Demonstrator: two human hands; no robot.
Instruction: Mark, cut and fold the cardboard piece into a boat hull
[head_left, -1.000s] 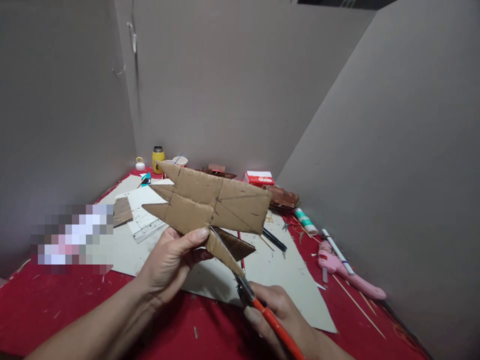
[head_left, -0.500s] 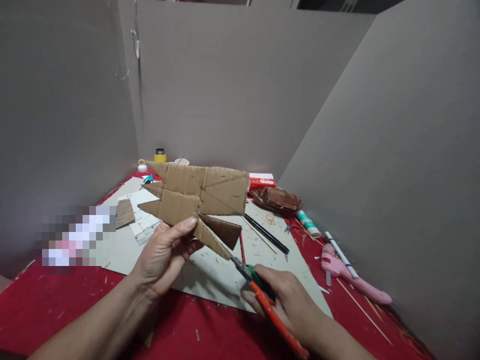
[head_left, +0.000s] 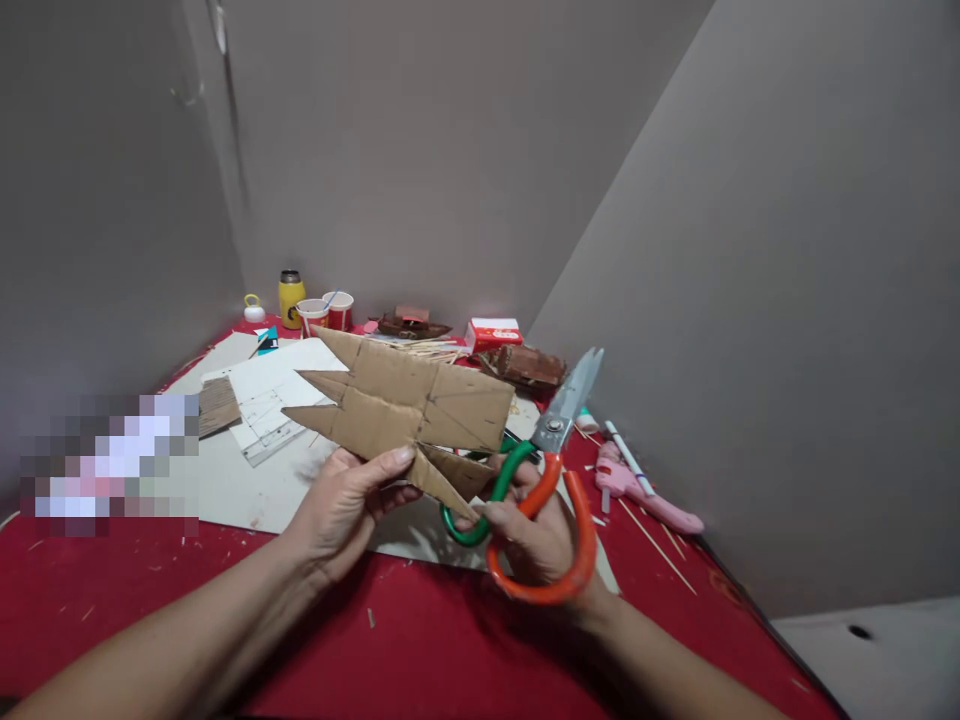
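Note:
My left hand point(head_left: 346, 500) grips the lower edge of a brown cardboard cut-out point(head_left: 409, 405) with pointed ends and pencil lines, held up above the table. A triangular flap hangs from its underside. My right hand point(head_left: 536, 535) holds a pair of scissors point(head_left: 544, 480) by its green and orange loops. The blades are together and point up and to the right, away from the cardboard. The fingers of my right hand also touch the hanging flap.
A red table point(head_left: 187, 600) strewn with scraps carries a grey board point(head_left: 247, 485), a white drawing sheet point(head_left: 266, 400), paper cups point(head_left: 324, 312), a yellow flask point(head_left: 290, 297), a red-and-white box point(head_left: 493, 333), a small wooden model point(head_left: 529, 366) and a pink glue gun point(head_left: 641, 490). Grey partition walls close in behind and to the right.
The scissors have come off the cardboard flap and swung round so the blades point up and right. My right hand has risen to the flap. The view shifted left and down.

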